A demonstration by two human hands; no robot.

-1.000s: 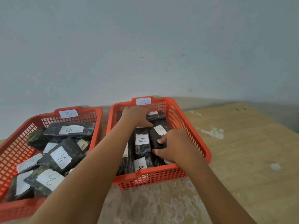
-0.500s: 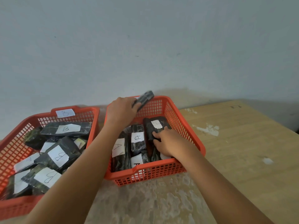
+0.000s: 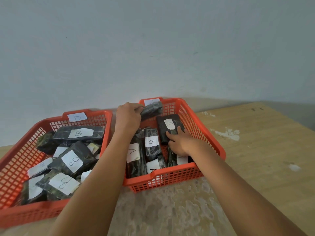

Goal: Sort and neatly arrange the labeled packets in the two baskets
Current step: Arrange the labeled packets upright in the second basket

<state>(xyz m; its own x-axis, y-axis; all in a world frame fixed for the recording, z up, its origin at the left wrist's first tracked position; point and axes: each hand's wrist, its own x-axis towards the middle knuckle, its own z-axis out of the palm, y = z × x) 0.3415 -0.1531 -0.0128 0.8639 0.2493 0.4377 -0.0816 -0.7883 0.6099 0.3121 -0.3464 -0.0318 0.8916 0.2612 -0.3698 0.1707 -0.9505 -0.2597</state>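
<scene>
Left hand (image 3: pixel 128 118) grips a raised packet (image 3: pixel 151 110); right hand (image 3: pixel 181 144) presses flat on another (image 3: pixel 168 127).

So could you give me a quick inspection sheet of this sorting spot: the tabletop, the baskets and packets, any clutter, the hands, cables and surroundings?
Surface: wooden table, worn, with pale patches in the finish.
Job's things: left basket tagged B, dark packets with B labels piled loosely; right basket holds packets labelled A, partly lined up.
Clutter: nothing seen outside the baskets.
Hands: left hand holds a lifted packet over the right basket's far end, its label hidden; right hand rests its fingers on the flat A packet; grip unclear.
Cables: nothing seen.
Surroundings: plain pale wall directly behind the table.
</scene>
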